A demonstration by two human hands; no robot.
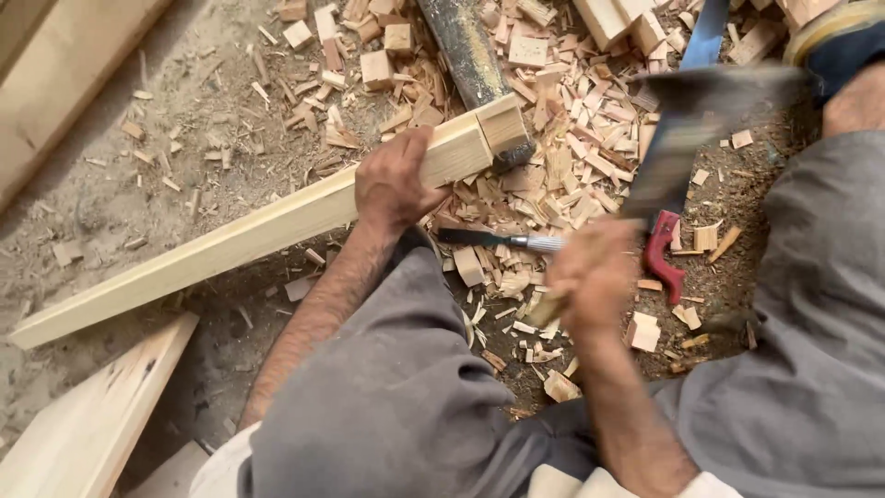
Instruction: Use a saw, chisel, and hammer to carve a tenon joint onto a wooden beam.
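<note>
My left hand [395, 183] presses down on a long pale wooden beam [230, 244], close to its cut end [502, 124], which rests on a dark metal bar [468, 51]. My right hand [592, 277] is closed around the wooden handle of a hatchet-like tool. Its dark blade [687, 138] is motion-blurred, raised to the right of the beam end. Grey trousers cover my knees at the bottom of the view.
Wood chips and small offcut blocks [553, 138] litter the dirt floor. A dark-handled chisel [498, 240] and a red-handled saw [666, 258] lie between my hands. Pale planks sit at bottom left [88, 424] and top left [64, 83]. My shoe [843, 37] is at top right.
</note>
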